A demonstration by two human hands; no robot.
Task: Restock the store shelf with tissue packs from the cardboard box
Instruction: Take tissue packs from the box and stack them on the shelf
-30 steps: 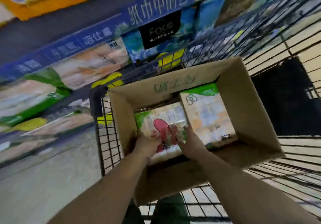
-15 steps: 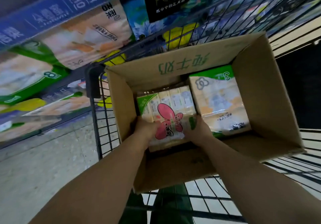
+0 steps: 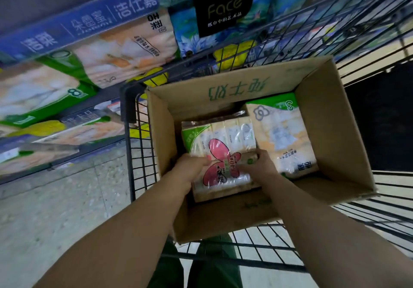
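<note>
An open cardboard box (image 3: 330, 131) sits in a wire cart. Inside on the left lies a tissue pack (image 3: 223, 140) with a pink butterfly-shaped label. My left hand (image 3: 190, 167) grips its near left edge and my right hand (image 3: 259, 164) grips its near right edge. A second tissue pack (image 3: 281, 138) with a green top lies flat in the right side of the box, touching the first. The store shelf (image 3: 89, 64) runs along the left and top, filled with large tissue bundles.
The black wire cart (image 3: 134, 153) holds the box; its mesh rises behind and to the right. Grey speckled floor (image 3: 55, 209) lies between cart and shelf. Yellow price tags (image 3: 154, 77) hang on the shelf edge. My green trousers show below the cart.
The view has dropped and closed in on the box. Both hands stay on the butterfly-label pack; its near end seems slightly raised toward me.
</note>
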